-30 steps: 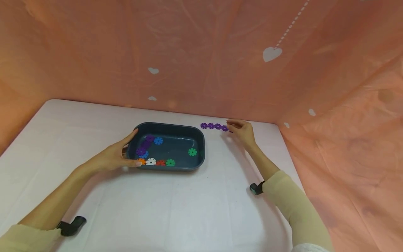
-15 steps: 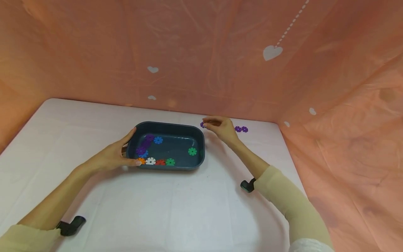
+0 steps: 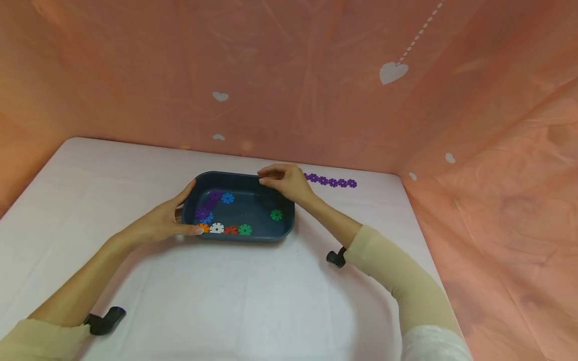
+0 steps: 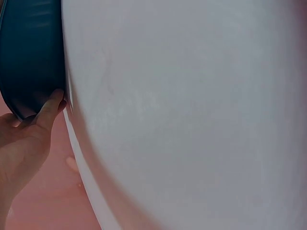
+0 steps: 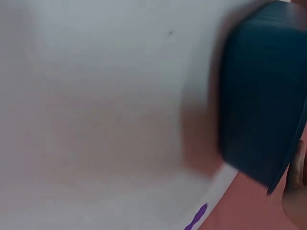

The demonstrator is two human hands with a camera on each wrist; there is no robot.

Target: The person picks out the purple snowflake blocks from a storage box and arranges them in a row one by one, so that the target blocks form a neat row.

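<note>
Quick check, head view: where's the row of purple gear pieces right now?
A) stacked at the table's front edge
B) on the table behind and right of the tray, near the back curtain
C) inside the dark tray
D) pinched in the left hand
B: the purple row lies flat on the white table past the tray, clear of the right hand over the tray's far rim and the left hand gripping its left end.
</note>
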